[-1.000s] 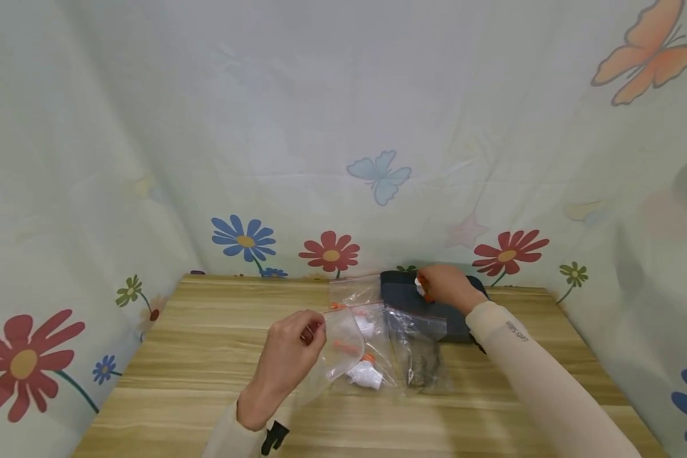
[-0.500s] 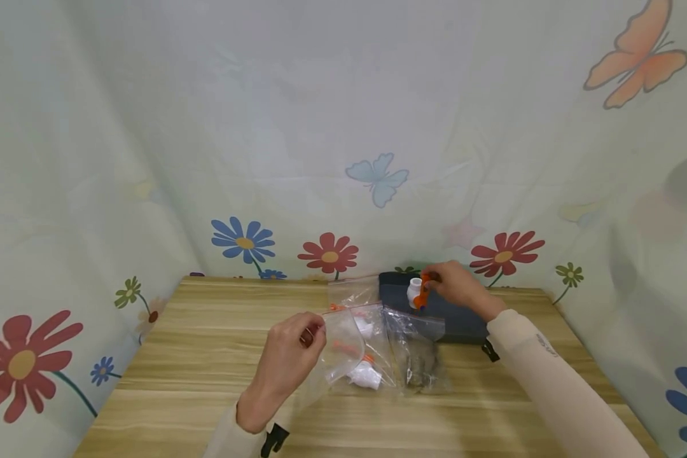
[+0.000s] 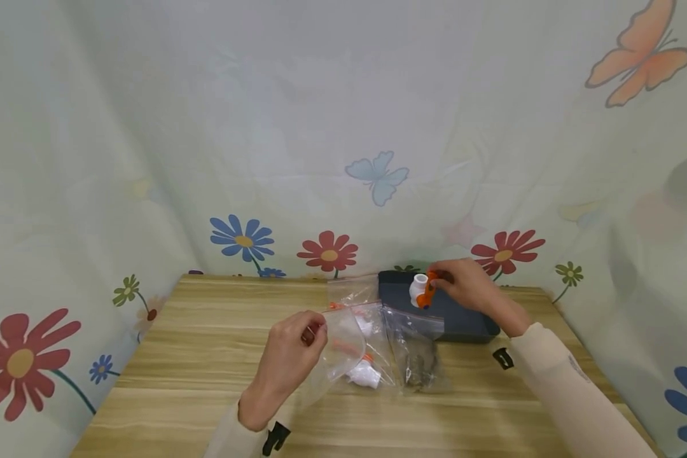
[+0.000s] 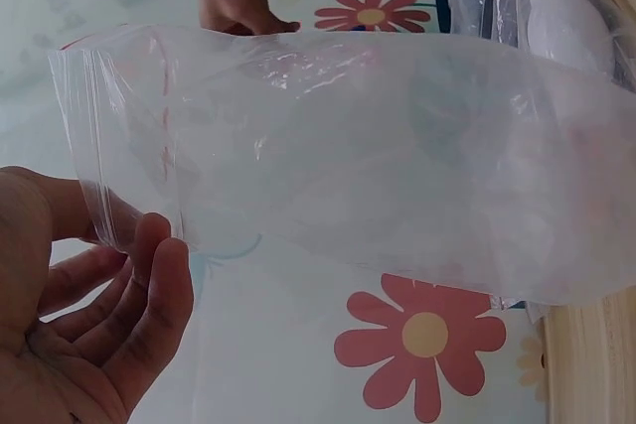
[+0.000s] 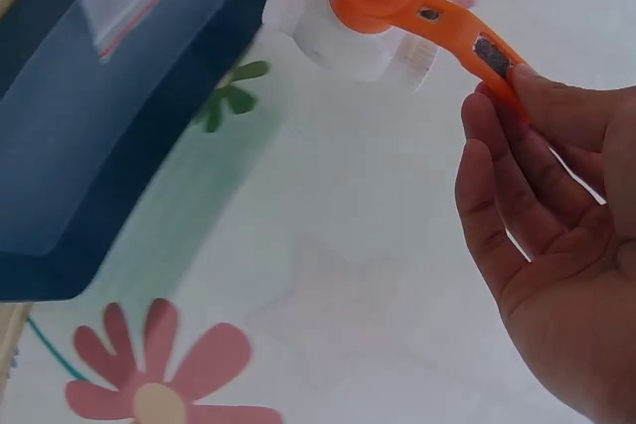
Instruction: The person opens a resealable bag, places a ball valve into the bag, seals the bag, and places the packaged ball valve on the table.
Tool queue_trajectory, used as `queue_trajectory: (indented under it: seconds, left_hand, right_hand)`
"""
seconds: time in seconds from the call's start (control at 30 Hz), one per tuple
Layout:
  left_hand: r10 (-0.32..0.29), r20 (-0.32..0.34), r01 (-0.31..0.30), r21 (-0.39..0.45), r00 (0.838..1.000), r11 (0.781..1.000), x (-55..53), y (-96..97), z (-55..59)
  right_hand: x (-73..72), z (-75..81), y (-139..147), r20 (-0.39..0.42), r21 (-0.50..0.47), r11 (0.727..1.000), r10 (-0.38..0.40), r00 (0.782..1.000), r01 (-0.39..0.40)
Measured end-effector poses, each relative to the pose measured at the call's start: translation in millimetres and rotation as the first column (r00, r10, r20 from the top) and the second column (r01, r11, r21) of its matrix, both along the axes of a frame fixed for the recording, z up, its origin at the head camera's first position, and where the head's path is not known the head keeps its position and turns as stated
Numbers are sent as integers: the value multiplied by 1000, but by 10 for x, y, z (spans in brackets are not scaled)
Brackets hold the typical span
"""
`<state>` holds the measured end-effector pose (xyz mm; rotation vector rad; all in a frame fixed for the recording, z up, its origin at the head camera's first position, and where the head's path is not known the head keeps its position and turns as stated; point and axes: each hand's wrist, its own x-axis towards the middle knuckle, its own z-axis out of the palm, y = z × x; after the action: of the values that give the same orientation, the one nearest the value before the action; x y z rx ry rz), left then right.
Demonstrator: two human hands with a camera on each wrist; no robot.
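My right hand (image 3: 464, 283) pinches the orange lever of a white plastic ball valve (image 3: 418, 292) and holds it over the dark blue tray (image 3: 464, 326). In the right wrist view the lever (image 5: 447, 22) with its blue cap sits between thumb and fingertips. At the left, my left hand (image 3: 292, 346) pinches the top corner of a clear zip bag (image 4: 298, 146), which stands raised and looks unfilled. Behind and beside it lie bags with white and orange valves (image 3: 365, 374). A bag with a grey item (image 3: 422, 359) lies in front of the tray.
The wooden table (image 3: 206, 356) runs back to a cloth wall (image 3: 275, 159) printed with flowers and butterflies. Another clear bag (image 3: 355, 289) lies at the rear, left of the tray. Black straps or clips (image 3: 502, 358) show by both wrists.
My right hand has moved slightly right and turned, so the ball valve, mostly covered a second ago, now shows plainly over the tray. My left hand stays put with the bag.
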<state>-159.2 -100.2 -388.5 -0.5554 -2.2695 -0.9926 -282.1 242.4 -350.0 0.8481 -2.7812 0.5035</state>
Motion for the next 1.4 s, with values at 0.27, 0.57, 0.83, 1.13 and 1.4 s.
queue_trajectory:
  seconds: [0.27,0.57,0.83,1.13,1.4]
  left_hand:
    - [13,26,-13,13,1000,1000,3,18,8]
    - [7,38,-8,18,999,1000,13,42,0]
    - [45,55,-47,30,997,998,1,70,1]
    - [95,75,-98,50,993,994,-10,103,21]
    - [116,103,-121,47,988,992,-23,145,32]
  right_hand:
    - [272,200,-136,-99,-113,992,48,994,-59]
    - [535,367,-288,-251,-171,968,139,958,-185]
    - [789,531,-419,-354,-217,933,201,914,-289]
    - [1021,622,-577,-420,-268,876,269,867,-401]
    - [1180,603,-709,-384,-352,833,287,878,-427]
